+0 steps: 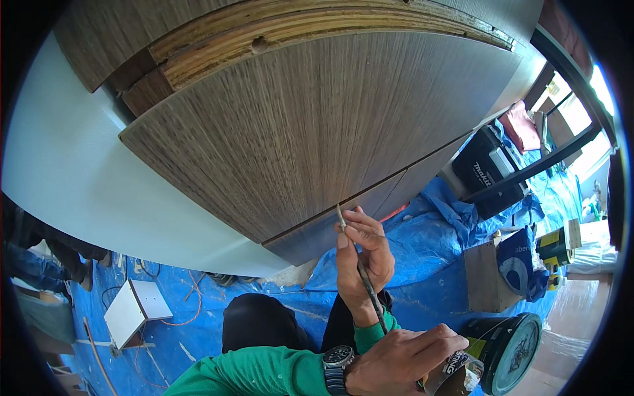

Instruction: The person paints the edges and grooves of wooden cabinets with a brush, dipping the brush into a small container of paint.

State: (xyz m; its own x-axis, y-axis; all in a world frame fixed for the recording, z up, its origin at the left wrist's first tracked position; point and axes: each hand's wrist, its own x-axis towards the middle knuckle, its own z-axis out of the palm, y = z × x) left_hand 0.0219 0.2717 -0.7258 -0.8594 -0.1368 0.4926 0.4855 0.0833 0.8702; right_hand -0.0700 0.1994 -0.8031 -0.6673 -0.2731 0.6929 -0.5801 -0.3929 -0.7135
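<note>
A slim paintbrush (pixel 366 280) is pinched in my right hand (pixel 370 254), its tip raised to the lower edge of a brown wood-grain panel (pixel 317 125). The thin handle slants down toward my left wrist. My left arm, in a green sleeve with a watch (pixel 338 357), crosses from the lower left in front of the right forearm. My left hand (pixel 403 360) is closed around a small printed cup (pixel 456 369) with whitish residue inside; the cup's lower part runs out of the picture. A dark seam separates the panel from another wood-grain strip (pixel 304 241) below.
Raw plywood edges (pixel 264 43) show above the panel. A blue tarp (pixel 422 251) covers the floor. To the right stand a dark lidded bucket (pixel 515 353), a wooden box (pixel 485 277) and a black tool case (pixel 485 165). A white box-like piece (pixel 135 310) lies left, near another person's legs (pixel 63 247).
</note>
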